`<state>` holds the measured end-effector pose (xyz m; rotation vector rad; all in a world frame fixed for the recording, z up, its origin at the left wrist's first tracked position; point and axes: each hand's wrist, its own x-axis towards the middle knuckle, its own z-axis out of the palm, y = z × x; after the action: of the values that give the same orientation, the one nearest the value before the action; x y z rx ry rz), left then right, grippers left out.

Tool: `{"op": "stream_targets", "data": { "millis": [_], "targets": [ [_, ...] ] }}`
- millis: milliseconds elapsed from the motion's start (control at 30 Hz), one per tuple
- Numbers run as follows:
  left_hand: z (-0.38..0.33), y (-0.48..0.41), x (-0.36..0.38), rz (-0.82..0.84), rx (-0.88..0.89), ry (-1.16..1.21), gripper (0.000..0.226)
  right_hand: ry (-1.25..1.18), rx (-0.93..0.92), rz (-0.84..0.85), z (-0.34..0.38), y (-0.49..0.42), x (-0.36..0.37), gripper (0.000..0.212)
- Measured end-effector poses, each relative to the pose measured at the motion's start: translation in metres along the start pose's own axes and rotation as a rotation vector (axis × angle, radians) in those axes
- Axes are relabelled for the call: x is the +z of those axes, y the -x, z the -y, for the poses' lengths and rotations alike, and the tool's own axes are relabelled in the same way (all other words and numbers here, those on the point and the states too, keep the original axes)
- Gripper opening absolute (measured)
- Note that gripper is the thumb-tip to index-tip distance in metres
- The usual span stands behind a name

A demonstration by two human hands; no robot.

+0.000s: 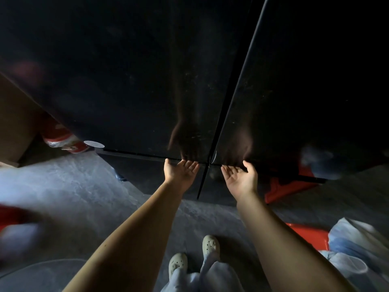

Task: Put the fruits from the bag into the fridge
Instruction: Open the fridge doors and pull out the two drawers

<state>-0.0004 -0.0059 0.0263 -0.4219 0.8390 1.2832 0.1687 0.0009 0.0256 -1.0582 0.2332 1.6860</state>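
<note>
A tall black fridge fills the upper view, with a left door and a right door split by a thin vertical seam. Both doors look shut. My left hand is palm up with its fingertips at the bottom edge of the left door. My right hand is palm up with its fingertips at the bottom edge of the right door. Neither hand holds anything. A pale plastic bag lies at the lower right on a red surface. Its contents do not show.
Grey stone floor lies below the fridge. A brown cabinet side stands at the left, with a red and white packet beside it. A blurred red object sits at the left edge. My feet in pale clogs are below.
</note>
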Motion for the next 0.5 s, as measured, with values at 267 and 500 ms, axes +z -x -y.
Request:
{"op": "stream_targets", "data": {
  "millis": [267,500],
  "targets": [
    [-0.004,-0.002,-0.007,0.0,-0.051,0.04,0.078,-0.012,-0.031,-0.026,-0.007,0.005,-0.001,0.055],
    [-0.004,-0.003,-0.012,-0.003,-0.067,0.028,0.08,-0.014,-0.035,-0.074,-0.01,0.006,0.0,0.058]
  ]
}}
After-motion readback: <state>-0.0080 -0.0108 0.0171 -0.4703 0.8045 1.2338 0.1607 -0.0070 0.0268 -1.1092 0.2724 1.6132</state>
